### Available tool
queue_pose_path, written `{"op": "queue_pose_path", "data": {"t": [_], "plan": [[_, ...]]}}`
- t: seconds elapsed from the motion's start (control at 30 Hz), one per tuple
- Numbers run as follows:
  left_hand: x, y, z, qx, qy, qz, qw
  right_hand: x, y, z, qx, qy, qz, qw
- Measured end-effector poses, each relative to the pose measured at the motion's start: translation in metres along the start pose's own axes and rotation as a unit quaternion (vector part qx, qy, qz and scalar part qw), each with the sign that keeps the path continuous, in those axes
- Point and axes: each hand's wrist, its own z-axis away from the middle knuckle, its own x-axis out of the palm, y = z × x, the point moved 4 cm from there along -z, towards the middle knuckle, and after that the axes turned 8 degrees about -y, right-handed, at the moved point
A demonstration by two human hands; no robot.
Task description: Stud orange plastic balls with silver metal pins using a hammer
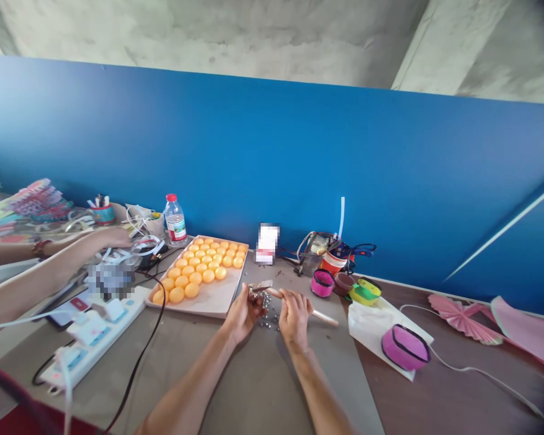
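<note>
My left hand (243, 314) and my right hand (294, 317) meet over a small heap of shiny metal beads (268, 309) on the grey table. My right hand is closed round the wooden handle of a small hammer (299, 305), whose metal head lies near my left fingers. My left hand's fingers are pinched together at the beads; what they hold is too small to name. A shallow tray (217, 297) of several orange balls (204, 266) sits just beyond my left hand.
Another person's arms (49, 260) reach in from the left over a white power strip (95, 332) and black cable. A water bottle (175, 221), pink and yellow round pouches (405, 347), white paper and pink paper fans (462, 314) lie along the blue wall.
</note>
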Motion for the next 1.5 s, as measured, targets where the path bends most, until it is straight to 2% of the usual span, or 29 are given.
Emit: {"op": "queue_pose_path", "data": {"t": [0.27,0.4,0.47,0.63,0.8,0.93,1.1,1.23,1.4,1.5], "plan": [[0.006,0.006,0.005,-0.007,-0.071,0.069,0.995,-0.008,0.017,-0.002,0.065,0.057,0.023,0.996],[0.007,0.008,0.007,-0.008,-0.088,0.084,0.993,-0.012,0.019,-0.003,0.073,0.078,0.023,0.994],[0.008,0.008,0.007,-0.007,-0.086,0.083,0.993,-0.012,0.015,-0.002,0.06,0.081,0.001,0.995],[0.005,0.006,0.006,-0.006,-0.055,0.061,0.997,-0.005,0.001,0.0,0.002,0.004,-0.018,1.0],[0.003,0.006,0.002,0.004,-0.057,0.049,0.997,-0.007,0.004,0.0,0.023,0.037,-0.026,0.999],[0.003,0.005,0.001,0.0,-0.031,0.027,0.999,-0.002,0.004,0.0,0.021,-0.007,-0.019,1.0],[0.005,0.005,0.002,0.015,-0.052,0.008,0.998,-0.005,-0.002,0.0,0.027,0.014,-0.024,0.999],[0.0,0.002,0.001,0.014,-0.028,-0.024,0.999,-0.001,-0.004,0.001,0.02,-0.024,-0.022,0.999],[0.002,0.0,0.001,0.016,-0.041,-0.064,0.997,-0.004,-0.001,0.0,0.023,0.013,-0.023,0.999],[0.001,-0.001,0.001,0.012,-0.031,-0.077,0.996,-0.004,-0.002,-0.001,0.018,-0.001,-0.011,1.0]]}}
